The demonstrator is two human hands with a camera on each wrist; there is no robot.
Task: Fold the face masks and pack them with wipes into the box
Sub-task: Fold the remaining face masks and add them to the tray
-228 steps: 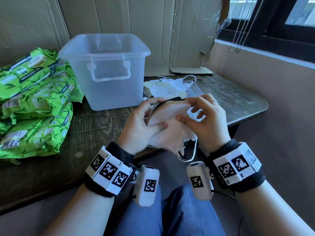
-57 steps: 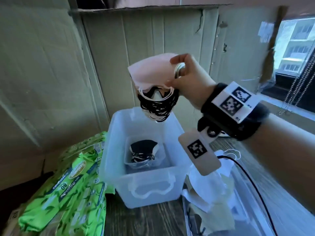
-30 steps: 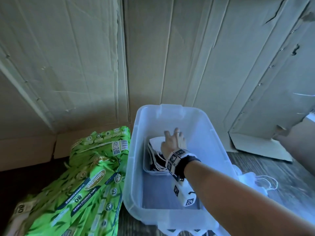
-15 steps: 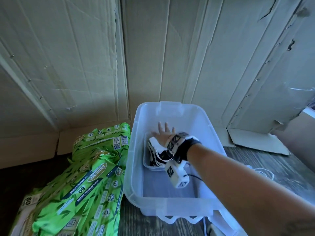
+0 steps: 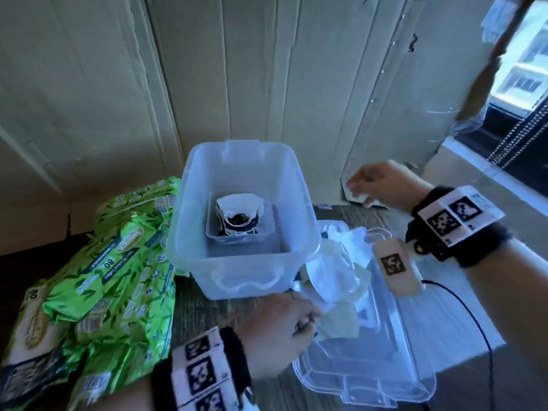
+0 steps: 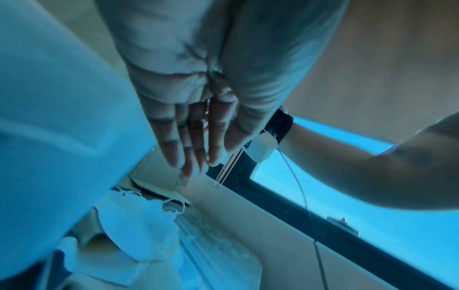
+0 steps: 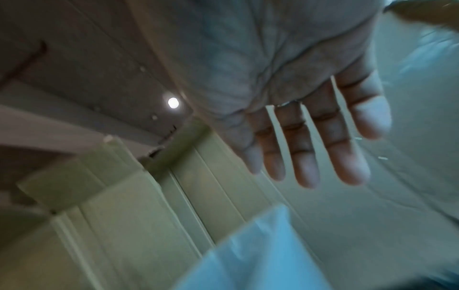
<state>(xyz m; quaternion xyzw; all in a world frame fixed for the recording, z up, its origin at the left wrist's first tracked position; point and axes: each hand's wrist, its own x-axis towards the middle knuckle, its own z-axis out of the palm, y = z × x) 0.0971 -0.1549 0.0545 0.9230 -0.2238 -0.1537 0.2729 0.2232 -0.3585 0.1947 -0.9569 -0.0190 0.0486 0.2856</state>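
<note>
Masks (image 5: pixel 238 216), folded, sit stacked in a small tub inside the clear box (image 5: pixel 189 232) on the counter (image 5: pixel 192 310). Left grip (image 5: pixel 277 330) reaches the loose masks (image 5: pixel 332 268), fingers straight; right grip (image 5: pixel 378 185) hovers empty, fingers loosely spread. Wipes (image 5: pixel 112 262) lie left.

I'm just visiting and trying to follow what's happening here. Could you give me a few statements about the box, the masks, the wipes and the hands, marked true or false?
1. Folded masks sit in a small tray inside the clear box. True.
2. The right hand holds a mask. False: it is open and holds nothing.
3. The green wipes packs are inside the box. False: they lie on the table beside it.
4. Loose masks lie on the clear lid. True.
5. The left hand is near the loose masks. True.
</note>
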